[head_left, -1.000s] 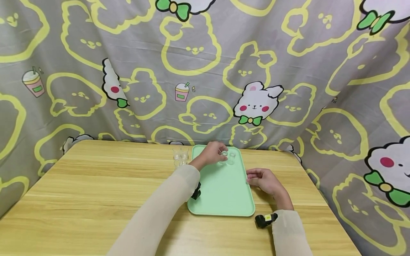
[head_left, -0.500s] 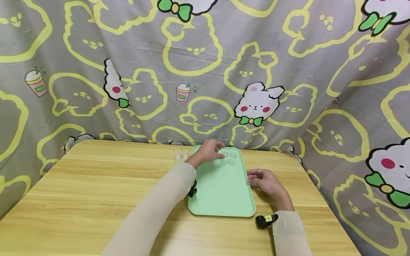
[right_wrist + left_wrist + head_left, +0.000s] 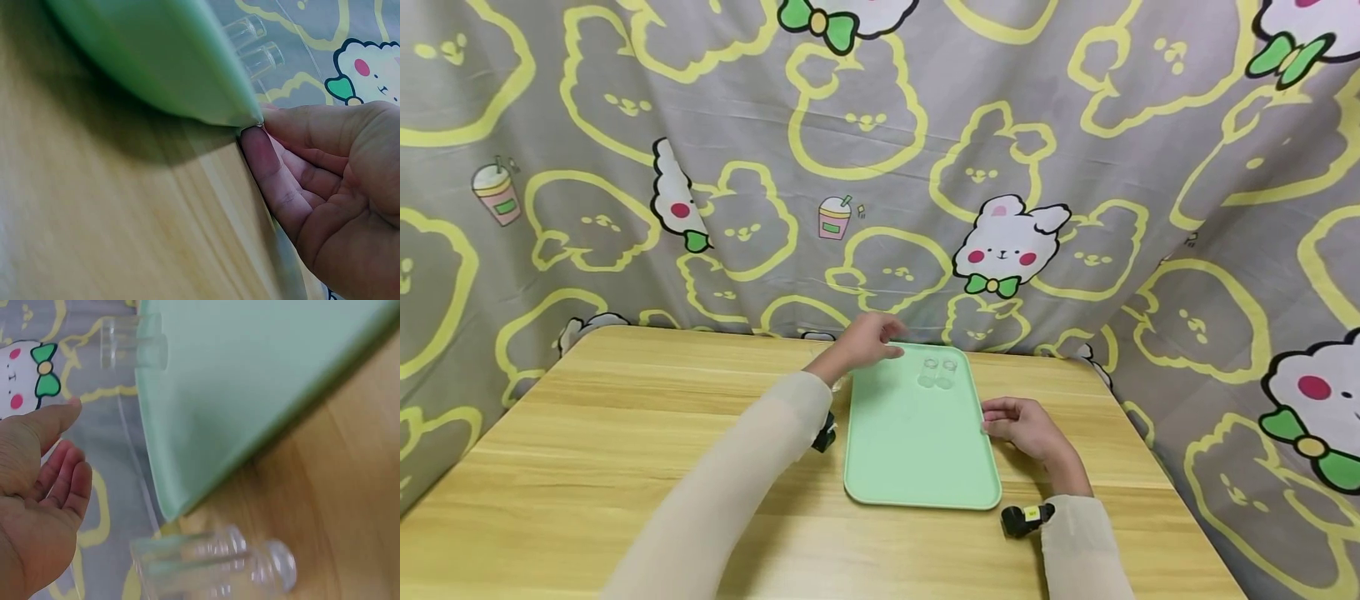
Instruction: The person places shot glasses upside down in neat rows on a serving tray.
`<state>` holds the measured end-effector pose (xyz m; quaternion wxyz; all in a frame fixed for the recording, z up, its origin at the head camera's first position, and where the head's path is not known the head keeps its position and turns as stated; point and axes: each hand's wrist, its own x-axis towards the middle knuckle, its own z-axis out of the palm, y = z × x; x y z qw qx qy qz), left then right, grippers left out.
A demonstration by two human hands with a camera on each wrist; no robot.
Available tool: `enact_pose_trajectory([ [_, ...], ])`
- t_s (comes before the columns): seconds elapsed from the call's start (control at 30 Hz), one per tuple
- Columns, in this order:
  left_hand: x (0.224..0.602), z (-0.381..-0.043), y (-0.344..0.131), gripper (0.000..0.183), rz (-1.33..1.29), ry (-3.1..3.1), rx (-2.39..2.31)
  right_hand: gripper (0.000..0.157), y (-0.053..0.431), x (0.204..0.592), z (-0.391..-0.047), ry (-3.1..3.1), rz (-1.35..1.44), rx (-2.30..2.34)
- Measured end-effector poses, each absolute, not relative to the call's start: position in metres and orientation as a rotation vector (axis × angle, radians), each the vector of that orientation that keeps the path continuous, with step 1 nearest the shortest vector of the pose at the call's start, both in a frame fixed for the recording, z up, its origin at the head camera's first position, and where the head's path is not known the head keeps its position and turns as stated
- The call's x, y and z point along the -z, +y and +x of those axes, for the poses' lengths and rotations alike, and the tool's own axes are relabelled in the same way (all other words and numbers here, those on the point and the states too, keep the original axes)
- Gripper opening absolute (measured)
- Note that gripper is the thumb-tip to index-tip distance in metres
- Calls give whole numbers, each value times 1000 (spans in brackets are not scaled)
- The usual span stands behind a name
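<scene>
A mint-green tray (image 3: 917,450) lies on the wooden table. Two small clear glasses (image 3: 928,373) stand side by side near its far right corner; the right wrist view shows the same pair of glasses (image 3: 253,47). My left hand (image 3: 868,340) hovers over the tray's far left corner, fingers loosely bent and nothing in them. In the left wrist view, several clear glasses (image 3: 212,562) stand on the table just left of the tray, mostly hidden by my arm in the head view. My right hand (image 3: 1022,427) pinches the tray's right rim between thumb and finger.
Beyond the table (image 3: 625,417) hangs a grey curtain (image 3: 737,125) with yellow and white cartoon animals, close to the tray's far edge. A black wrist camera (image 3: 1026,518) sits by my right sleeve, near the tray's front right corner.
My left hand has moved left, away from the two glasses on the tray, toward the tray's left edge. Its fingers were around a glass and now hold nothing. My right hand stays at the rim.
</scene>
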<state>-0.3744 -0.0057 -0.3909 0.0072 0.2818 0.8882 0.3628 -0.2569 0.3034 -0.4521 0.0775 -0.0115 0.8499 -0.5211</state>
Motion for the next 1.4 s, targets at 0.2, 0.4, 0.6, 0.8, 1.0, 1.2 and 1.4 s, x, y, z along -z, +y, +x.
enact_pose_trajectory([
  [0.2, 387, -376, -29, 37, 866, 2795, -1174, 38, 302, 452, -257, 2557, -27, 1545],
  [0.4, 382, -376, -49, 36, 853, 2802, -1209, 38, 303, 453, -259, 2555, -15, 1546],
  [0.6, 387, -377, -68, 33, 789, 2805, -1281, 38, 303, 456, -259, 2545, -20, 1562],
  [0.8, 391, -375, -88, 33, 771, 2822, -1320, 39, 302, 455, -257, 2541, -19, 1568],
  [1.0, 391, -373, -108, 35, 750, 2868, -1297, 40, 302, 455, -257, 2547, -44, 1564],
  [1.2, 395, -372, -124, 37, 763, 2865, -1311, 39, 306, 455, -256, 2567, -22, 1544],
  [1.4, 403, -371, -138, 44, 699, 2809, -1332, 40, 306, 454, -258, 2560, -53, 1539],
])
